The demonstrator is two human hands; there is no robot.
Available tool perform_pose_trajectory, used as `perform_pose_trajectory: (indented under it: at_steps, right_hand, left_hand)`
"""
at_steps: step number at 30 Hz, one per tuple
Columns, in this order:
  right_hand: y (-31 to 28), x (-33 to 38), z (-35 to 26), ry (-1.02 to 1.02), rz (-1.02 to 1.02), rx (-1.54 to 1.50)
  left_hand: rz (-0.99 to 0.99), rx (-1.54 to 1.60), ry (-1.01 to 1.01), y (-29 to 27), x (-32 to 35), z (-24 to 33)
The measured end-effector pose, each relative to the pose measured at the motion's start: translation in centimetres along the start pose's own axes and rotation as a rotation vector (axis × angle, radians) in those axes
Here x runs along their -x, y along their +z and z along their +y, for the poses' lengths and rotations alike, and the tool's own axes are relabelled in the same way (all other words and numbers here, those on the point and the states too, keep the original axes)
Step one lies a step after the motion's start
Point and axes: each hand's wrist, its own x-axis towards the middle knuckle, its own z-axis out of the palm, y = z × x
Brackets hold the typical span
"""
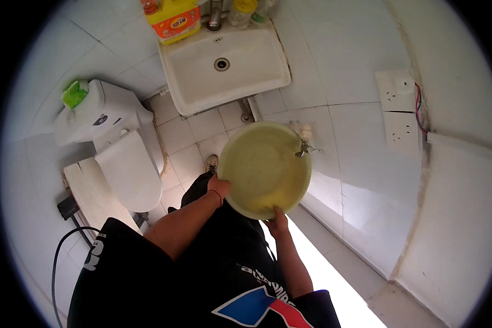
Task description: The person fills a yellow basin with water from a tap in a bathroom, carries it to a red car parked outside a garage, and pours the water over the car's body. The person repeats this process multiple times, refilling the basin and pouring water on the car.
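Observation:
A round pale yellow-green plastic basin (pixel 259 164) is held in front of me, its inside facing up. My left hand (pixel 218 188) grips its rim on the left side, with a thin red cord round the wrist. On the near rim, my right hand (pixel 277 221) is closed, thumb over the edge and fingers mostly hidden underneath. A metal wall tap (pixel 306 148) reaches over the basin's right edge. Whether any water lies in the basin is hard to tell.
Ahead, a white sink (pixel 202 76) carries a yellow jug (pixel 175 24) and a yellow-lidded jar (pixel 242 12). At left stands a white toilet (pixel 130 172) with a green packet (pixel 75 94) on its tank. Sockets (pixel 396 112) with loose wires are on the right wall.

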Motion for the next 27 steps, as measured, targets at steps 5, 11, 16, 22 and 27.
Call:
perform_pose_trajectory:
  at_steps: [5, 11, 16, 22, 27]
  right_hand:
    - [0.0, 1.3, -1.1, -0.107, 0.223, 0.433]
    - [-3.2, 0.6, 0.1, -0.330, 0.393, 0.522]
    - [-5.5, 2.4, -0.2, -0.308, 0.410, 0.523]
    - [-9.0, 2.8, 0.7, -0.248, 0.411, 0.501]
    - [-9.8, 4.4, 2.1, -0.179, 0.420, 0.509]
  left_hand:
    - [-0.024, -0.149, 0.123, -1.0, -1.9, -0.8]
    - [-0.009, -0.108, 0.118, -0.8, -1.0, -0.8]
    - [-0.033, -0.086, 0.115, 0.0, -0.3, -0.9]
    - [-0.026, -0.127, 0.154, 0.9, -1.2, -1.2]
    - [0.016, -0.169, 0.162, 0.5, -1.2, -2.2]
